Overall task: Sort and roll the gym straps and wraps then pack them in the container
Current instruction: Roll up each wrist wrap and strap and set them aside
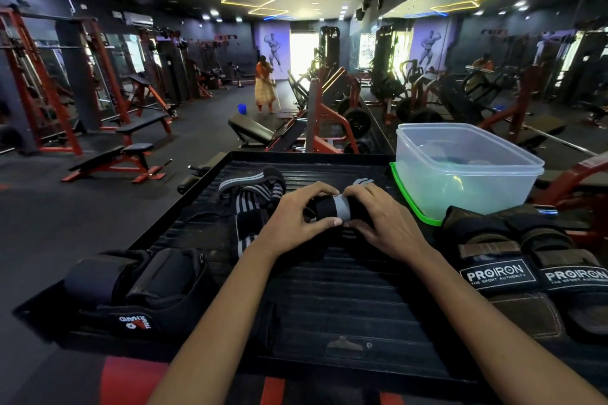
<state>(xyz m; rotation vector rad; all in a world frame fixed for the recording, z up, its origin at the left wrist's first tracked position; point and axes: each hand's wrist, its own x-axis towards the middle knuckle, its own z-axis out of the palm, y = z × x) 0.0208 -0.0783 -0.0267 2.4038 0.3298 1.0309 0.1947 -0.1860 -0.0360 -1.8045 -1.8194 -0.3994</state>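
A black wrap with a grey band [332, 209], partly rolled, lies on the black ribbed platform [345, 289]. My left hand [296, 219] and my right hand [383, 220] both grip the roll, one at each end. A loose black-and-grey striped wrap [253, 194] trails to the left of it. The clear plastic container [460, 171] stands at the back right on a green lid [411, 204]. Something pale lies inside it, too dim to make out.
Black padded straps [141, 283] with a red-and-white logo sit at the front left. Dark gloves marked PROIRON [533, 270] lie at the right. Beyond the platform are benches, red racks and a person standing far off beside a blue bucket [241, 107].
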